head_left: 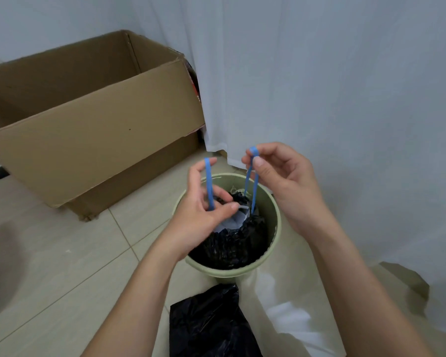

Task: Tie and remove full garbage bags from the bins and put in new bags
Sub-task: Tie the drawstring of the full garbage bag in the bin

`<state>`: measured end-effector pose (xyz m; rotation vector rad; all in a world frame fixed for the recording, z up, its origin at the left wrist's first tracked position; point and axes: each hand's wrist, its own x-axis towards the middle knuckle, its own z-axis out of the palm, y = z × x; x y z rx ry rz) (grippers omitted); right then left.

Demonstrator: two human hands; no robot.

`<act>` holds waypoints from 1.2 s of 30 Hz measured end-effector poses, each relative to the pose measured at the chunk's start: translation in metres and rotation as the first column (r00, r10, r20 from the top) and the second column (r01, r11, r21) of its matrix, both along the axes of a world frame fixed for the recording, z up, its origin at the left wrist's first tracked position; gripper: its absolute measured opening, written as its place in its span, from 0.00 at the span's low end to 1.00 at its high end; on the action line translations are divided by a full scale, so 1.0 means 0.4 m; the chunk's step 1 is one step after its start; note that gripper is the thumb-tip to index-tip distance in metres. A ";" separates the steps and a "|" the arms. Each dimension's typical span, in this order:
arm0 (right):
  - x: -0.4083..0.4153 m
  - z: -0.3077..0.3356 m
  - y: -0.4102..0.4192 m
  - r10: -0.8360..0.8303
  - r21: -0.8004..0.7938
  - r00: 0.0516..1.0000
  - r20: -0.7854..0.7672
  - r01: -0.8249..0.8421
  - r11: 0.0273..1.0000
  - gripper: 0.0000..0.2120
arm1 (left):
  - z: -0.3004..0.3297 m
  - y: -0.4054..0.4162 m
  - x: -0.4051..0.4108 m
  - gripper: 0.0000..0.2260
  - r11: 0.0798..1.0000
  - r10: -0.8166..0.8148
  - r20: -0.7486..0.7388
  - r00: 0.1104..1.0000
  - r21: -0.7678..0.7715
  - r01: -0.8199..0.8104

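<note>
While the full black plastic garbage bag [232,243] is sitting inside the round pale-green bin [274,202], the left hand [204,199] and right hand [281,176] are each pinching a blue drawstring loop [252,176] above it, near a brown cardboard box [88,124] at far left.

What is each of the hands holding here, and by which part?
Each holds a blue drawstring loop of the black bag in the green bin: left hand one loop, right hand the other, pinched at its top.

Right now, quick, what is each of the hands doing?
Left hand: closed, pinching the left blue drawstring loop.
Right hand: closed, pinching the right blue drawstring loop of the black bag.
</note>
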<state>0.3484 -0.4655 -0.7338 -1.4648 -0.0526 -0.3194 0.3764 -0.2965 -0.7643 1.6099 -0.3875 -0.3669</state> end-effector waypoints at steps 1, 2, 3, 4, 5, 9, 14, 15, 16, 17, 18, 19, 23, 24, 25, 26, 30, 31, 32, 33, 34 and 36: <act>-0.001 -0.002 0.006 0.019 -0.014 1.000 -0.021 -0.019 1.000 0.10 | -0.014 -0.009 -0.001 0.34 0.999 -0.025 0.001 1.000 0.044 0.025; -0.002 -0.002 0.011 0.038 -0.033 0.999 -0.035 -0.039 0.999 0.11 | -0.025 -0.017 0.000 0.34 0.997 -0.046 0.007 0.999 0.065 0.045; -0.002 0.001 0.017 0.057 -0.052 0.997 -0.043 -0.060 0.997 0.12 | -0.035 -0.023 0.002 0.34 0.995 -0.050 0.032 0.998 0.083 0.047; -0.003 0.004 0.023 0.080 -0.067 0.995 -0.053 -0.083 0.994 0.12 | -0.041 -0.031 0.003 0.31 0.994 -0.040 0.076 0.996 0.103 0.032; -0.004 0.005 0.029 0.106 -0.078 0.992 -0.068 -0.111 0.991 0.12 | -0.048 -0.037 0.004 0.26 0.992 -0.023 0.126 0.992 0.125 0.007; -0.011 0.005 0.044 0.212 -0.112 0.969 -0.129 -0.227 0.967 0.11 | -0.061 -0.055 0.001 0.08 0.983 0.030 0.164 0.986 0.172 -0.058; 0.007 -0.009 0.034 0.063 -0.142 0.991 -0.122 -0.080 0.987 0.15 | -0.059 -0.062 0.004 0.15 0.968 0.150 0.059 0.987 0.193 -0.159; 0.014 -0.018 0.028 0.013 -0.181 0.991 -0.135 -0.038 0.983 0.15 | -0.058 -0.061 0.007 0.15 0.967 0.168 0.038 0.985 0.188 -0.172; 0.019 -0.029 0.022 -0.015 -0.235 0.987 -0.162 -0.024 0.972 0.15 | -0.058 -0.059 0.009 0.16 0.965 0.178 0.020 0.984 0.190 -0.178; 0.023 -0.043 0.015 -0.014 -0.273 0.978 -0.208 -0.044 0.961 0.15 | -0.059 -0.058 0.011 0.16 0.964 0.186 0.005 0.983 0.193 -0.183; 0.025 -0.058 0.010 0.015 -0.259 0.964 -0.267 -0.087 0.962 0.15 | -0.061 -0.056 0.013 0.17 0.962 0.191 -0.005 0.982 0.198 -0.186; 0.025 -0.072 0.008 0.059 -0.206 0.944 -0.325 -0.132 0.970 0.14 | -0.061 -0.055 0.014 0.18 0.959 0.194 -0.003 0.981 0.210 -0.189; 0.026 -0.103 0.021 0.076 -0.169 0.933 -0.352 -0.143 0.975 0.05 | -0.055 -0.051 0.013 0.19 0.960 0.189 0.012 0.982 0.210 -0.187; 0.029 -0.105 0.025 0.048 -0.166 0.942 -0.333 -0.109 0.980 0.04 | -0.053 -0.049 0.013 0.19 0.959 0.189 0.014 0.982 0.212 -0.188; 0.033 -0.105 0.027 0.008 -0.157 0.948 -0.319 -0.061 0.986 0.04 | -0.051 -0.048 0.015 0.19 0.958 0.190 0.018 0.982 0.214 -0.190; 0.037 -0.104 0.026 -0.043 -0.132 0.949 -0.313 0.001 0.991 0.05 | -0.049 -0.045 0.017 0.18 0.959 0.190 0.017 0.982 0.209 -0.190; 0.042 -0.093 -0.005 -0.223 0.077 0.924 -0.311 0.258 0.963 0.07 | -0.042 -0.029 0.024 0.14 0.979 0.195 -0.088 0.977 0.069 -0.189; 0.040 -0.091 -0.012 -0.224 0.117 0.927 -0.300 0.269 0.956 0.08 | -0.041 -0.028 0.024 0.13 0.979 0.203 -0.135 0.970 0.023 -0.202; 0.037 -0.088 -0.017 -0.198 0.145 0.938 -0.284 0.246 0.958 0.08 | -0.042 -0.027 0.025 0.13 0.973 0.221 -0.186 0.957 -0.017 -0.228; 0.034 -0.085 -0.020 -0.145 0.166 0.954 -0.263 0.193 0.967 0.07 | -0.041 -0.026 0.027 0.11 0.963 0.245 -0.240 0.939 -0.049 -0.264; 0.031 -0.084 -0.023 -0.071 0.183 0.969 -0.237 0.117 0.976 0.07 | -0.040 -0.025 0.029 0.08 0.951 0.269 -0.290 0.918 -0.068 -0.300; 0.024 -0.077 -0.035 0.111 0.195 0.972 -0.208 -0.070 0.978 0.05 | -0.038 -0.019 0.034 0.04 0.930 0.297 -0.369 0.881 -0.097 -0.354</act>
